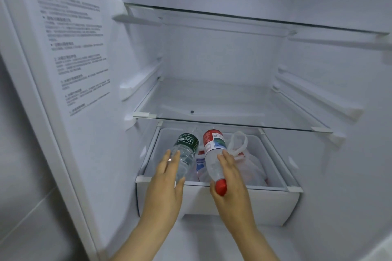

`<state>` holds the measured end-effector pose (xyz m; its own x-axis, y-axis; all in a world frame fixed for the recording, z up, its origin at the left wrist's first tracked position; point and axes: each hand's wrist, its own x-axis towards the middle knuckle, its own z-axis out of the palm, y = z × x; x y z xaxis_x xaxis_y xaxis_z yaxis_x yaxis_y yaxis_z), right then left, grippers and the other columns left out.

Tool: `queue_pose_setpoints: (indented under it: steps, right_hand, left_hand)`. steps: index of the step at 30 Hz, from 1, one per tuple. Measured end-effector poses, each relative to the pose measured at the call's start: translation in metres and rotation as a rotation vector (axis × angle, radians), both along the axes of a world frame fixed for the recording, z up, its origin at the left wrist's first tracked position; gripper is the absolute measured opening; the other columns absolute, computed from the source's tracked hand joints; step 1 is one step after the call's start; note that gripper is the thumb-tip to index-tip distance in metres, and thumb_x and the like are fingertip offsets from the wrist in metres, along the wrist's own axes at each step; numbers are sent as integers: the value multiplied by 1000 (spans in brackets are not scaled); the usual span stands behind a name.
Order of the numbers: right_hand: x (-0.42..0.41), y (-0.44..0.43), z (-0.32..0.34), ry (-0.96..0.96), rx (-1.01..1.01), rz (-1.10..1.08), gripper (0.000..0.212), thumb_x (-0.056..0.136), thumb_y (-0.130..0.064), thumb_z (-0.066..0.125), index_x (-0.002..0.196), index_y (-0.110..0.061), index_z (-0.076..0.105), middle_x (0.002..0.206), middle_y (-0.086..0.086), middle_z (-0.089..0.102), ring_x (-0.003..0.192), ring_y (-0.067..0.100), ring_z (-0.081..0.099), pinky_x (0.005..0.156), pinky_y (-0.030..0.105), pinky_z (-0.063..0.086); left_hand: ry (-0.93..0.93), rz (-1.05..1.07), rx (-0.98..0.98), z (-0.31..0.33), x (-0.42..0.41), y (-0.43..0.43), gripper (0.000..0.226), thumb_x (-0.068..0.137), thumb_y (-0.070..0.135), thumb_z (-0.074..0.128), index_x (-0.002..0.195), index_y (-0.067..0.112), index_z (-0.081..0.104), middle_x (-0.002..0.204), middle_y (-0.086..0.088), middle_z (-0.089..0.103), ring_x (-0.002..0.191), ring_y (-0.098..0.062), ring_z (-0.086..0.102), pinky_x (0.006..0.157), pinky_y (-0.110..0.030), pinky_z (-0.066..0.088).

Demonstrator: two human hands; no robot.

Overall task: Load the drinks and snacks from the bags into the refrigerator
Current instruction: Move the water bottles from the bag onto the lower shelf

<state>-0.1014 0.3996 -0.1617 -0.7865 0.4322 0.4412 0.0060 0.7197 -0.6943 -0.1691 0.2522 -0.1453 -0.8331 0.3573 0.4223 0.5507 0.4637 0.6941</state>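
Note:
I look into an open refrigerator. My left hand (167,178) grips a clear water bottle with a green label (186,148), its base pointing into the fridge. My right hand (230,178) grips a clear water bottle with a red label and red cap (213,152), cap toward me. Both bottles are held over the front of the pulled-out white drawer (239,199) at the bottom. Inside the drawer lies a white plastic bag (248,163) with its handles up, and something red and blue shows beneath the bottles.
A glass shelf (233,112) sits right above the drawer, with a second glass shelf (254,20) higher up. The fridge's left inner wall carries a printed label (74,48). White shelf rails line both side walls.

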Motion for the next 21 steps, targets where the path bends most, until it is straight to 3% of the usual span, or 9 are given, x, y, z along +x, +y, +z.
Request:
queue_pose_setpoints:
  steps: [4,8,12,15,18,21]
  right_hand:
    - [0,0,2,-53,-19,88,79,89,-16,64,151,-35,18,158,-20,11,144,-7,4,118,22,16]
    - [3,9,14,-64,-210,152,79,87,-30,68,150,-38,21,150,-29,15,141,-5,17,113,23,29]
    - [1,21,19,-122,-301,228,85,81,-40,73,147,-45,20,146,-33,16,141,1,23,113,31,35]
    - [-4,25,21,-179,-302,277,88,75,-46,75,144,-51,20,147,-37,12,143,5,20,114,39,34]
    - [-10,24,25,-184,-280,315,90,73,-45,74,147,-43,23,154,-27,12,142,-1,16,114,28,31]
    - [-20,21,25,-164,-293,326,89,75,-39,76,148,-36,26,156,-23,15,133,-17,17,107,14,33]
  left_hand:
    - [-36,-45,-3,0,1,1,66,93,13,54,148,30,22,158,10,11,143,-7,18,107,-12,19]
    - [-67,-143,-34,3,-4,-15,69,91,17,60,146,36,24,153,21,11,135,9,16,89,11,12]
    - [-88,-278,-83,5,-7,-33,71,89,18,64,139,48,23,152,29,4,127,27,4,92,11,7]
    - [-109,-302,-133,5,-11,-38,73,89,22,64,141,49,20,153,29,1,130,25,2,93,10,3]
    - [-141,-292,-171,7,-12,-38,73,91,27,61,143,48,14,151,30,-4,135,15,3,90,11,0]
    - [-173,-286,-188,7,-13,-38,71,93,32,56,143,50,9,151,31,-6,136,14,1,97,3,1]
